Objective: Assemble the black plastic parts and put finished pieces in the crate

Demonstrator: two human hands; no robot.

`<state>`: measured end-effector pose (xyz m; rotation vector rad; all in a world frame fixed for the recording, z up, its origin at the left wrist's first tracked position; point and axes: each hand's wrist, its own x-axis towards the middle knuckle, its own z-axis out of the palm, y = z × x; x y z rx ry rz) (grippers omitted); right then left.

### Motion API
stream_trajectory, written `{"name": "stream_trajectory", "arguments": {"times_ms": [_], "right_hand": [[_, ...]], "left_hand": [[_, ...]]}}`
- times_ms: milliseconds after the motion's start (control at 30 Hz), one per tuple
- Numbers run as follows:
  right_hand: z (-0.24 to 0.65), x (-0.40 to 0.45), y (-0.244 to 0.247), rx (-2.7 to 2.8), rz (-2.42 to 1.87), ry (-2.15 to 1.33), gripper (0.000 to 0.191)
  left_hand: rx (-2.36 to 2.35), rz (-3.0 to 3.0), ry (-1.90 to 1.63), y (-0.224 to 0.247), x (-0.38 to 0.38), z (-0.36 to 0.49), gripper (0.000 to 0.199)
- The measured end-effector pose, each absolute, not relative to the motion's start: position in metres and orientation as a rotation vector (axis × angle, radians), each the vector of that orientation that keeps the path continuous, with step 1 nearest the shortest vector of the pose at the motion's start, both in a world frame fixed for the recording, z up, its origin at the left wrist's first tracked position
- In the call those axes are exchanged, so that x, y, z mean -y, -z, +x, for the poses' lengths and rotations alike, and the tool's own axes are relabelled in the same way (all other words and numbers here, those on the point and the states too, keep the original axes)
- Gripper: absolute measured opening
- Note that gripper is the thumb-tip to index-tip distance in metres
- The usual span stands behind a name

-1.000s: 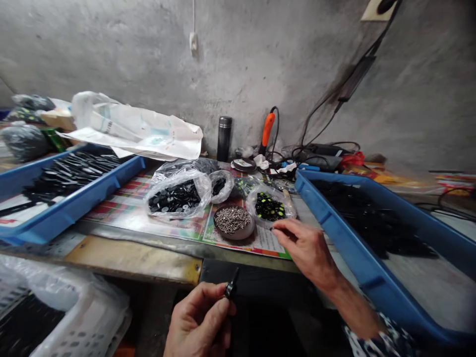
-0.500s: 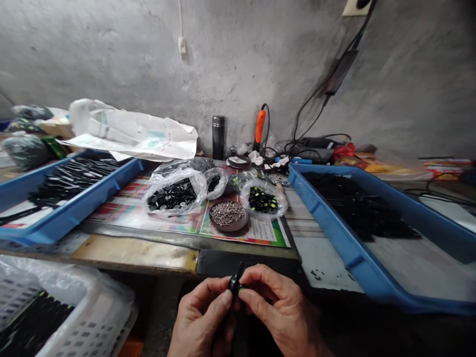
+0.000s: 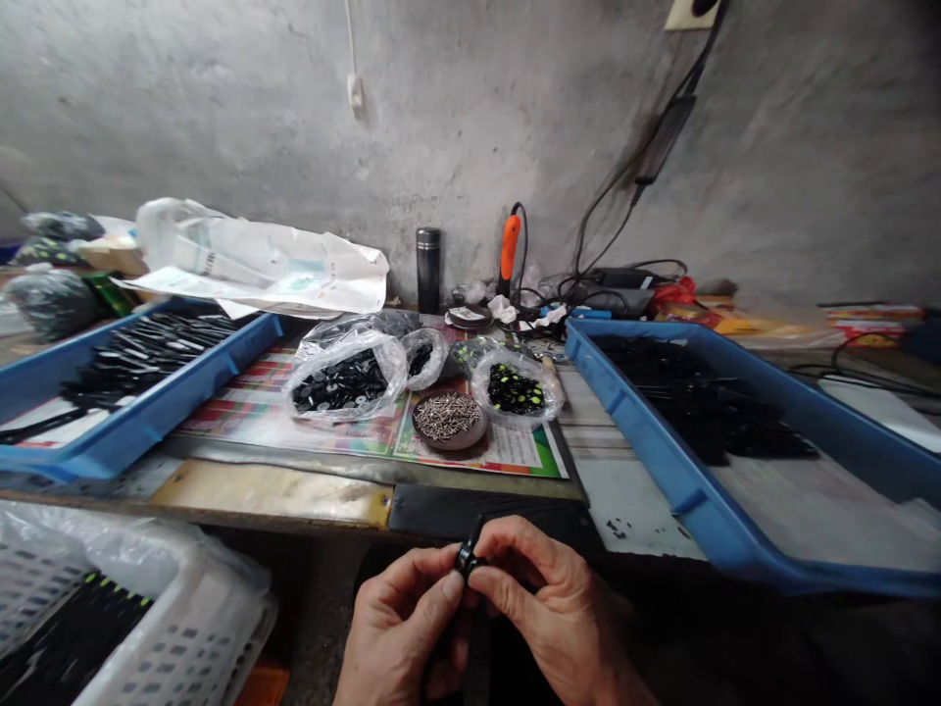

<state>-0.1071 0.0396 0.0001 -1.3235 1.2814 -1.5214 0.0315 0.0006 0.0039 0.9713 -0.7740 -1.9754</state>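
Head camera: nearest, the left hand [image 3: 412, 613] and right hand [image 3: 548, 598] meet at six o'clock in the view, holding one small, glossy black part [image 3: 468, 559] between them. On each hand, thumb and index finger are closed on it in a pinch; the other fingers are curled, partly hidden.

From the hands, a white perforated plastic basket [image 3: 176, 574] lined with clear film stands at nine o'clock, with dark, lime-tipped pieces inside. On the table [image 3: 279, 495], a round brown dish [image 3: 474, 439] of small silvery metal pins sits at twelve, just beside a clear bag of black and lime pieces [image 3: 517, 389] at one. A clear bag of black discs [image 3: 342, 382] lies at eleven.

Blue plastic trays of dark parts flank these: one [image 3: 139, 431] at ten, another [image 3: 680, 490] at two. Farther back, a dark cylindrical bottle [image 3: 428, 272] and an orange-handled tool [image 3: 510, 247] stand upright near twelve, before the grey wall [image 3: 456, 118].
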Motion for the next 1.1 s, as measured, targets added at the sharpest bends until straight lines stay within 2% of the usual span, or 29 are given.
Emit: {"name": "stream_trajectory", "arguments": {"times_ms": [400,600,833,1100], "right_hand": [[-0.103,-0.038,0.001,-1.097,-1.088,1.516,0.026],[-0.103,-0.037,0.001,-1.136,-1.12,1.519,0.024],[-0.115,-0.037,-0.013,-1.333,-1.404,1.439,0.022],[-0.135,-0.028,-0.021,-1.445,-2.004,1.284,0.023]], "left_hand": [[0.801,0.911,2.064,0.004,0.0,0.034,0.041],[0.857,0.862,2.103,0.013,0.006,0.04,0.039],[1.194,0.895,1.972,-0.001,0.011,0.051,0.043],[1.394,0.885,1.793,-0.008,0.01,0.052,0.037]]}}
